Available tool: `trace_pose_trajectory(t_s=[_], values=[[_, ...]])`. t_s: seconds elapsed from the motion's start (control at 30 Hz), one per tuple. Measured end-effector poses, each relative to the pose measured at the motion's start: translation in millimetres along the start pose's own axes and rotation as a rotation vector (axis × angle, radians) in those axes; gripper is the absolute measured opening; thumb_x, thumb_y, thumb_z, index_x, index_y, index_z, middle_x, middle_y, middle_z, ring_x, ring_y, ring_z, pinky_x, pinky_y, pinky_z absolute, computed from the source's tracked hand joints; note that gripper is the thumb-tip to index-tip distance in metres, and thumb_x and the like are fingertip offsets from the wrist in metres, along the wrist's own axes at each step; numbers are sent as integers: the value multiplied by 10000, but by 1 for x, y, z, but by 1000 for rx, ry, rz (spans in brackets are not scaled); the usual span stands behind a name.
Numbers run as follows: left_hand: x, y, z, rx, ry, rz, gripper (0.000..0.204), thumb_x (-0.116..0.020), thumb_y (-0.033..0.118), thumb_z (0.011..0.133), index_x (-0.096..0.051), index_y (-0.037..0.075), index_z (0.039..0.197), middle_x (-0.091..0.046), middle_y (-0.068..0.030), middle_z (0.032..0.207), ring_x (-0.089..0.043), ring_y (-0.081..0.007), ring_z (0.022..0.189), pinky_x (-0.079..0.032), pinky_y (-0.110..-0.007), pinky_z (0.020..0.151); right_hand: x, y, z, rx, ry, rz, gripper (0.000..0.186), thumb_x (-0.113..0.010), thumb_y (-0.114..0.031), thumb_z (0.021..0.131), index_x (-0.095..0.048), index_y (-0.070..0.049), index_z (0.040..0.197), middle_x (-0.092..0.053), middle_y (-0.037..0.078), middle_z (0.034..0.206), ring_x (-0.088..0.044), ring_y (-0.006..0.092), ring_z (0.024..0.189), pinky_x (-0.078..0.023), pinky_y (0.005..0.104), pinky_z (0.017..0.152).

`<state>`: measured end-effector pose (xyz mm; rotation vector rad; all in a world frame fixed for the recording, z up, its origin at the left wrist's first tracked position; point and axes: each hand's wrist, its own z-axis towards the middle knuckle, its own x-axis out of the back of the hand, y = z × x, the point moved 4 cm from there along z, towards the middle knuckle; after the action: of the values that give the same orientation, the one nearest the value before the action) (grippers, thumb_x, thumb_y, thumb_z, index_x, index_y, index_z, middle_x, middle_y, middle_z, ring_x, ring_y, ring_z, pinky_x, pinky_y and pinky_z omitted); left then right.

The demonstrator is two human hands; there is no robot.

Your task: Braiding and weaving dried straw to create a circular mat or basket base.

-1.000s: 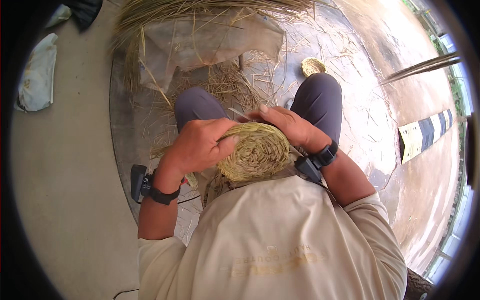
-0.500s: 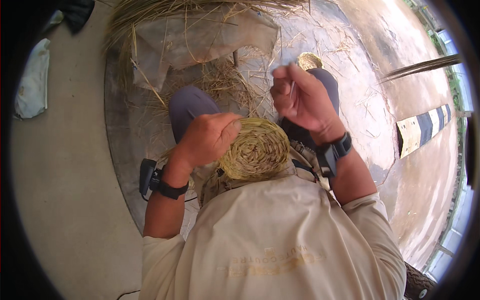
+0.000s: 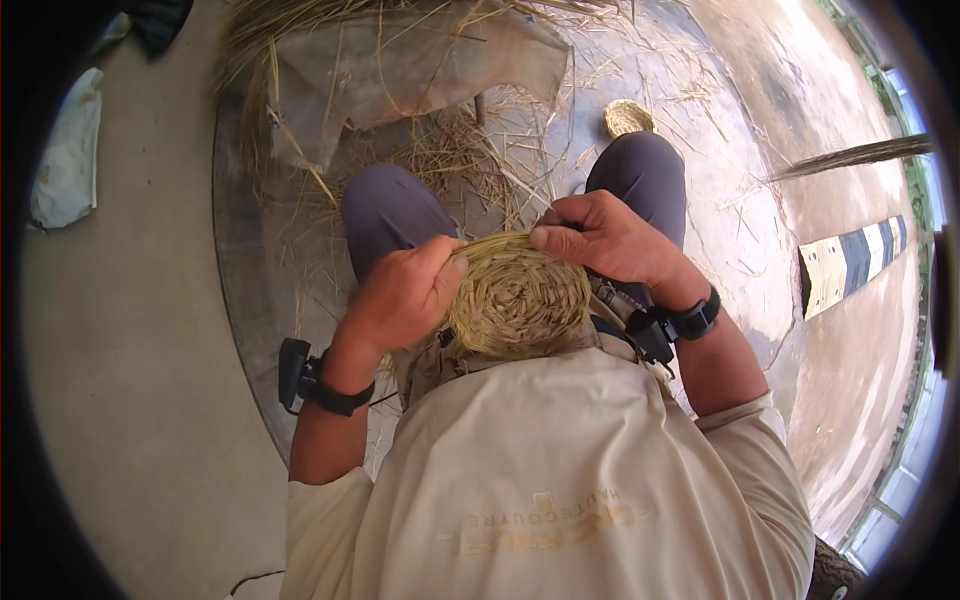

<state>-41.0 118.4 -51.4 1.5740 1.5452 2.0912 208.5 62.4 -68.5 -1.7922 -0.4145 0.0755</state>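
Note:
A round coiled straw mat (image 3: 520, 298) rests in my lap, its spiral facing up. My left hand (image 3: 405, 295) grips its left edge, thumb on top of the coil. My right hand (image 3: 600, 240) is closed on the mat's upper right rim, pinching the outer straw strand there. Both wrists carry black strapped devices. My knees in grey trousers (image 3: 390, 210) stick out beyond the mat.
Loose straw (image 3: 450, 150) lies scattered over a grey ground sheet (image 3: 240, 300) in front of my knees. A small finished coil (image 3: 628, 117) sits beyond my right knee. A crumpled plastic sheet (image 3: 420, 55) lies further off, a white bag (image 3: 65, 160) at far left.
My right hand, raised high away from the mat half a second ago, has come back down onto the rim. The left hand has kept its hold.

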Motion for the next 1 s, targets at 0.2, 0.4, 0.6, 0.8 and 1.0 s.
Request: trace_pose_trajectory(t_s=[0.2, 0.4, 0.6, 0.8, 1.0], values=[[0, 18, 11, -111, 50, -27, 166, -613, 166, 1046, -629, 15, 1114, -682, -245, 852, -680, -472, 794, -523, -522, 657, 44, 14, 20, 220, 119, 1100, 323, -559, -267, 1114, -742, -1, 1101, -716, 25, 930, -603, 108, 781, -515, 305, 702], [6, 27, 11, -287, 108, 102, 236, -589, 111, 1049, -644, -73, 1187, -711, -235, 869, -726, -404, 796, -556, -399, 714, -53, -104, 21, 753, -145, 118, 173, -612, -133, 1063, -697, -1, 1137, -731, 113, 1050, -707, 293, 935, -573, 405, 854], [0, 9, 13, -92, 62, -128, 269, -602, 151, 1052, -659, -90, 1158, -733, -248, 911, -734, -357, 793, -565, -390, 731, -82, -58, -21, 713, -326, -201, 194, -663, -74, 1019, -697, 22, 1185, -708, 184, 1206, -677, 385, 1142, -551, 464, 999], [-3, -5, 17, 66, 49, -30, 261, -664, 175, 1034, -681, -79, 1090, -698, -208, 823, -663, -154, 753, -537, -345, 703, -66, -54, -26, 740, -254, -290, 212, -651, -74, 1033, -675, 34, 1213, -669, 226, 1325, -628, 391, 1285, -536, 464, 1048], [-7, -30, 8, 167, 257, -231, 310, -688, 272, 1036, -659, -28, 964, -630, -203, 715, -578, -241, 598, -502, -387, 609, 25, -20, -54, 224, 467, 126, 245, -616, -117, 1052, -698, 34, 1227, -707, 124, 1186, -666, 195, 891, -541, 297, 763]])
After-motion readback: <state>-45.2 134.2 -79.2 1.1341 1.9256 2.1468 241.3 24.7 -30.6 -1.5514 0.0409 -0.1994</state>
